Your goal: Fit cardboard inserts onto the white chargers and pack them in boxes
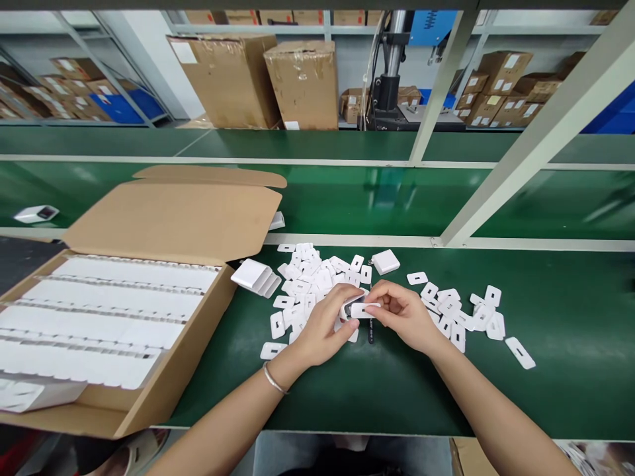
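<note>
Left hand holds a hollow white case; right hand pinches a slotted white plate.

Green tabletop before you; past its pale rail, a glossy green strip (reflections show in it). Slanting white post to your right. Farther back: two big cardboard boxes, white wall to your left, metal shelves stacked with smaller cartons.

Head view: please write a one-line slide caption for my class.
The left hand holds a white casing and the right hand a slotted white plate, above a green worktop.
</note>
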The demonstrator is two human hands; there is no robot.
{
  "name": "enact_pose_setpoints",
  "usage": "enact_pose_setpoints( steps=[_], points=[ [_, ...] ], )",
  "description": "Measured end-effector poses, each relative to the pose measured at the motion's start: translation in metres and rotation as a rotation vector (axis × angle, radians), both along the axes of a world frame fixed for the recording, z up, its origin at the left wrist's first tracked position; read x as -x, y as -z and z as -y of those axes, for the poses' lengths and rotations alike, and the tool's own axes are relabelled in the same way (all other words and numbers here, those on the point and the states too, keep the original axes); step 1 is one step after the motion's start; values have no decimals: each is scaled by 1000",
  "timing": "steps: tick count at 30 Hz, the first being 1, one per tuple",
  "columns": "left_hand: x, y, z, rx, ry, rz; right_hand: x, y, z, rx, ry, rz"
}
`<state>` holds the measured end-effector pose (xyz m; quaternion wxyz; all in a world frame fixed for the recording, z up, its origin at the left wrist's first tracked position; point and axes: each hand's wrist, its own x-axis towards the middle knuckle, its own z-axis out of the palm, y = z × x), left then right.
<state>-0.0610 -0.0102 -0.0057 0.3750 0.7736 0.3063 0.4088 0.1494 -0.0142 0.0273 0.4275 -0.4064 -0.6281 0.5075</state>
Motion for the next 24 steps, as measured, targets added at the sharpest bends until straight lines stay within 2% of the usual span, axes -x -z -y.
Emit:
enact_pose_setpoints(
  steps=[8, 12, 14, 17, 21, 24],
  points=[
    [-4, 0, 4, 2, 36, 2, 6, 1, 3, -78, 7, 35],
    [-4, 0, 6, -58, 49, 93, 9, 8, 4, 33, 18, 9],
    [-4, 1, 7, -95, 52, 118, 11, 11, 5, 104, -52, 5],
    [-2, 4, 8, -120, 1, 78, 13, 12, 5, 122, -137, 11],
    [-1, 6, 8, -80, -86, 1, 12, 11, 4, 57, -53, 13],
    [-1, 6, 6, -6, -28, 9, 10, 10, 3, 20, -18, 22]
  ],
)
